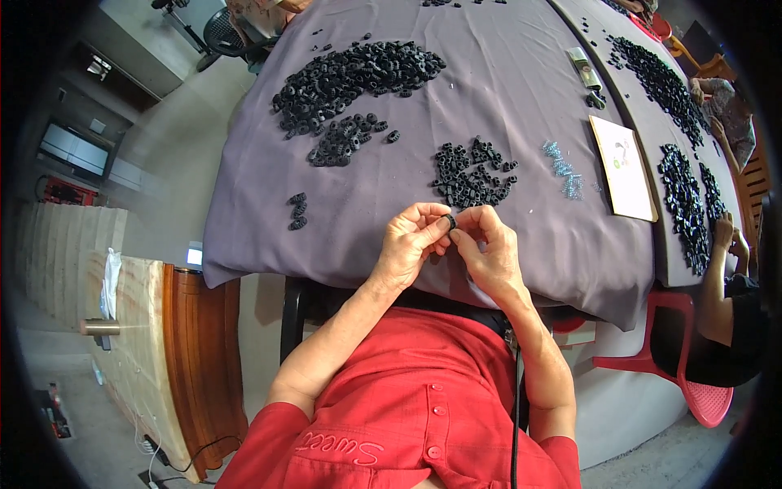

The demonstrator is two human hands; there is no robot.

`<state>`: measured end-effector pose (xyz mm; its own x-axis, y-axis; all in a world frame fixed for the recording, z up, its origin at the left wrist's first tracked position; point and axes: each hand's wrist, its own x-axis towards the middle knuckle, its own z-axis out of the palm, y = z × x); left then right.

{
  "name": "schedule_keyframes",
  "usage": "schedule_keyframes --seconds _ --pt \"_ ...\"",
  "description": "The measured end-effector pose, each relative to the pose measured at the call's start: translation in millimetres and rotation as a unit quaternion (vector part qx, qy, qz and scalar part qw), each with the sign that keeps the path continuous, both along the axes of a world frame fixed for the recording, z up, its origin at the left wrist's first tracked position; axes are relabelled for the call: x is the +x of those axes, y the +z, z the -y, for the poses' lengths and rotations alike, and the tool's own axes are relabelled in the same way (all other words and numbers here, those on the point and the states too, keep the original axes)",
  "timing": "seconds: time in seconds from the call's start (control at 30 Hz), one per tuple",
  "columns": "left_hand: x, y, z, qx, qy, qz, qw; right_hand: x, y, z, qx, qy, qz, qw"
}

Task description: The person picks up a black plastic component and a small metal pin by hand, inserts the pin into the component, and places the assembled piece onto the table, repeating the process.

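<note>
Close to the near table edge, my left hand [414, 244] and my right hand [491, 251] meet, fingertips pinched. Between them is a small black ring-shaped plastic part [450, 222], partly covered by the fingers. Just beyond my hands lies a pile of small black parts [472, 173]. To its right is a strip of tiny bluish, shiny pieces [564, 171]. A larger heap of black ribbed ring-like parts [350, 81] spreads at the far left. Several such parts [298, 212] sit in a short row left of my hands.
A grey-purple cloth [326, 244] covers the table. On the right are a white board [623, 167], a small tube-like packet [584, 69] and more black heaps [684, 204]. Co-workers' hands [725, 236] work along the right side. A red plastic chair [652, 359] stands there; a wooden cabinet [199, 359] is at left.
</note>
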<state>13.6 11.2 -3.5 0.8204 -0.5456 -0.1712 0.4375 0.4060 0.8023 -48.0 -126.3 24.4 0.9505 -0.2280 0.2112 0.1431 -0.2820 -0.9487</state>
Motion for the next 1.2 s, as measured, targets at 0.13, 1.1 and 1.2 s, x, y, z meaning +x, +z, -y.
schedule_keyframes --seconds 0.13,1.1,1.2 --pt "2 1 -4 -0.008 -0.023 -0.012 1.0 2 -5 1 0.009 -0.028 -0.001 1.0" --pt "5 2 -6 -0.071 -0.024 -0.096 0.993 6 -6 42 -0.38 -0.061 0.02 0.923" --pt "5 1 -8 -0.068 -0.022 -0.094 0.993 5 -8 40 -0.378 -0.062 0.018 0.924"
